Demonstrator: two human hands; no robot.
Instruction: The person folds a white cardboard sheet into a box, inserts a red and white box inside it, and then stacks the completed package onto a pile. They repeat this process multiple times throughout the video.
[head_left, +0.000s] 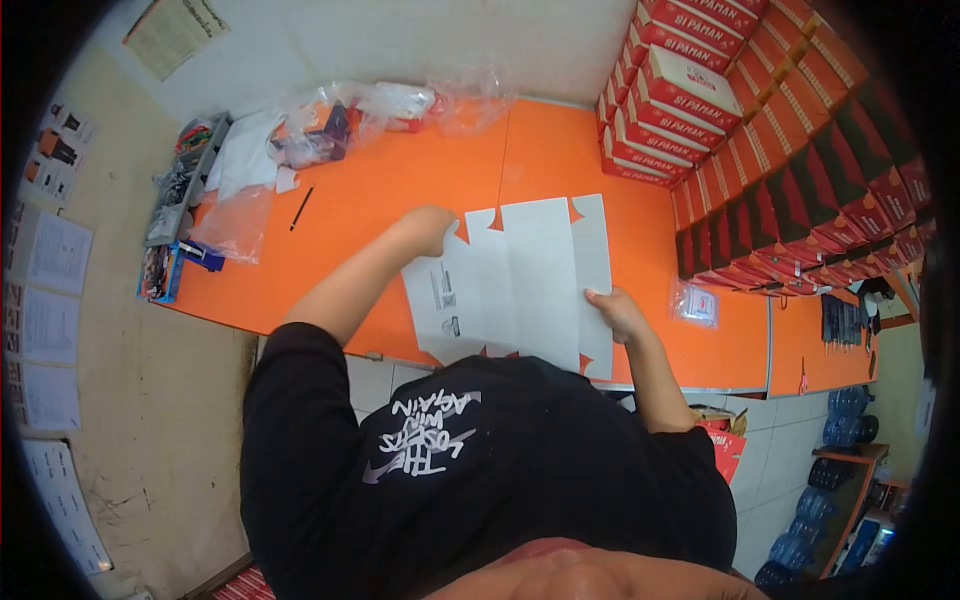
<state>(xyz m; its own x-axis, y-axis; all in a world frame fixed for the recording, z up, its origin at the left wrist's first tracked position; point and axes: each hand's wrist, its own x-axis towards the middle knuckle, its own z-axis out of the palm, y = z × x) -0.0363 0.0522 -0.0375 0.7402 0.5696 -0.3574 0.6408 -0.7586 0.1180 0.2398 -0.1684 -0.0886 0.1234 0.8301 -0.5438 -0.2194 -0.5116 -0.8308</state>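
A flat, unfolded cardboard box point(538, 270) with a pale inner face, cut notches and crease lines lies in front of my body, over the near edge of the orange table. Dark print shows on its left panel. My left hand point(428, 231) grips the upper left edge of the sheet, with its fingers partly hidden. My right hand point(617, 314) holds the right edge, the thumb lying on top and the other fingers out of sight beneath. The lower edge of the sheet meets my black shirt.
Tall stacks of red and white boxes point(680, 105) stand at the back right of the orange table point(380, 180). Clear plastic bags point(470, 100), a black pen point(302, 208) and a grey tray point(190, 180) are to the left. A small plastic packet point(697, 305) lies near my right hand.
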